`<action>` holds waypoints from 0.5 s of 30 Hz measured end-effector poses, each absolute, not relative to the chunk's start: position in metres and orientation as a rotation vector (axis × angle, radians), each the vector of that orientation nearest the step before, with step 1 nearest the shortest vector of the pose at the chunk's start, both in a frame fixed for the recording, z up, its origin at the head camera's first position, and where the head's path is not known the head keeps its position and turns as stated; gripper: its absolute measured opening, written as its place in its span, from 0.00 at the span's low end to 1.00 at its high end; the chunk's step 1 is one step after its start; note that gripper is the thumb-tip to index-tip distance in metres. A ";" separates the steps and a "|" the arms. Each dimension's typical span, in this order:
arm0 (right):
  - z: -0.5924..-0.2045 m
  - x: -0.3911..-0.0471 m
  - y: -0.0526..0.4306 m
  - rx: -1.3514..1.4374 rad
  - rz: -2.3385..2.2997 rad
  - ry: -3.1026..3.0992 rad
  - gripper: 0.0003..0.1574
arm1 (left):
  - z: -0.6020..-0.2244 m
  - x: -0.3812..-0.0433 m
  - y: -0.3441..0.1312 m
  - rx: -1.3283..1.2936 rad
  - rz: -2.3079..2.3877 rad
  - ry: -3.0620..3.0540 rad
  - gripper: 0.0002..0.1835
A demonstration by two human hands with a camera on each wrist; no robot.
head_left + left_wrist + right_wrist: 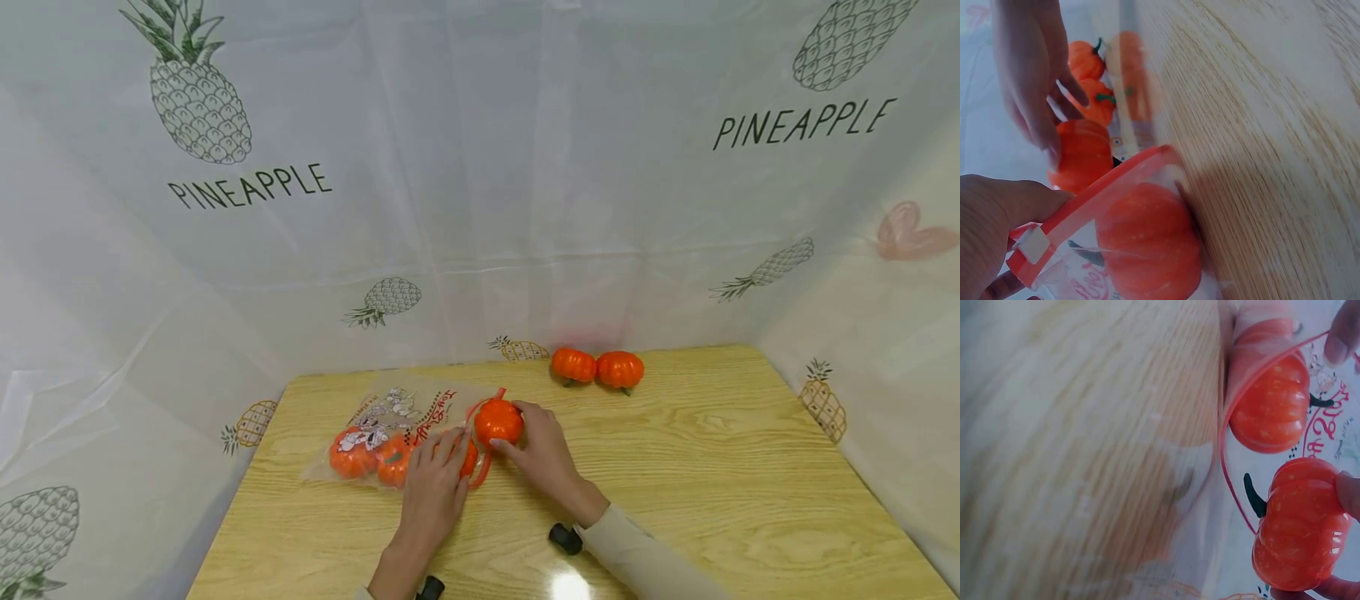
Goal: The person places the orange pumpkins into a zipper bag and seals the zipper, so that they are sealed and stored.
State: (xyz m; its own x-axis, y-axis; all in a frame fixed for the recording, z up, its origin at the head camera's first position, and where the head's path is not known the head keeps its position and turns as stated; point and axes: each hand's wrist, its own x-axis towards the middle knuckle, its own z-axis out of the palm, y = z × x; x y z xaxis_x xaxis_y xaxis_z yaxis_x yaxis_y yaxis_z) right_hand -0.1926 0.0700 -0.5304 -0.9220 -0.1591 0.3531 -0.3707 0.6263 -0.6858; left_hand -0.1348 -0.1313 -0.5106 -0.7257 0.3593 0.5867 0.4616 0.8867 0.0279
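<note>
A clear zip bag point(423, 400) with red lettering and a red edge lies on the table's left half. Several orange toy pumpkins point(352, 452) are inside it. My left hand point(435, 487) pinches the bag's red edge point(1107, 187) close to its white slider point(1034, 244), and the mouth gapes open. Between the thumb and fingers of my right hand point(546, 454) is another toy pumpkin point(1300, 528) with a dark green stem, right at the bag's mouth. Just inside the opening sits one bagged pumpkin point(1147, 244).
Two more toy pumpkins point(620, 369) stand side by side at the back edge of the wooden table point(712, 467). A white curtain point(480, 167) printed with pineapples hangs behind the table and along both sides.
</note>
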 end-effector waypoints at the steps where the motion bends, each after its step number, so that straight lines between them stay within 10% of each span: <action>1: -0.531 -0.193 0.068 0.431 1.171 -2.591 0.42 | -0.511 -0.135 -0.131 -0.590 -0.230 -2.457 0.40; 15: -0.530 -0.199 0.049 0.359 1.110 -2.620 0.44 | -0.511 -0.137 -0.130 -0.590 -0.226 -2.444 0.39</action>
State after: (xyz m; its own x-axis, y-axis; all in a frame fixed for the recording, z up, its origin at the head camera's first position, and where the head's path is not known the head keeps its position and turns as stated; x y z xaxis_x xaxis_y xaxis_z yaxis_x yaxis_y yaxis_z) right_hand -0.1985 0.0488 -0.5297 -0.9321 -0.1196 0.3419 -0.3289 0.6751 -0.6603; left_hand -0.1370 -0.1296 -0.5114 -0.7161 0.3590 0.5986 0.4625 0.8863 0.0218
